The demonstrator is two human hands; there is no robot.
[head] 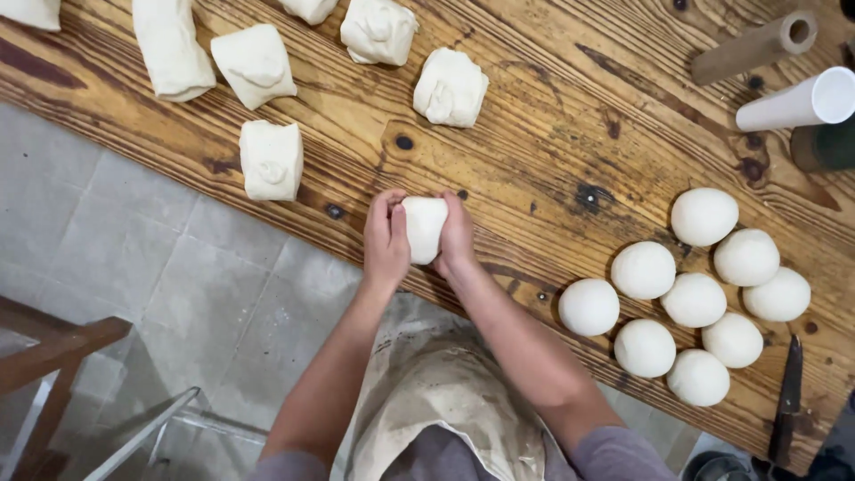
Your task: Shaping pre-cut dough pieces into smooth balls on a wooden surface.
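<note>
A white piece of dough (423, 227) sits at the near edge of the wooden table (552, 134). My left hand (385, 240) cups its left side and my right hand (457, 236) cups its right side, both pressed against it. Several rough cut dough pieces (271, 160) lie on the table to the upper left. Several smooth round dough balls (695, 298) are grouped together on the right.
Two rolling pins, one brown (755, 46) and one white (797, 102), lie at the table's far right. A dark knife (787, 401) rests by the near right edge. Grey tiled floor (134, 258) and a wooden piece of furniture (53, 356) show at left.
</note>
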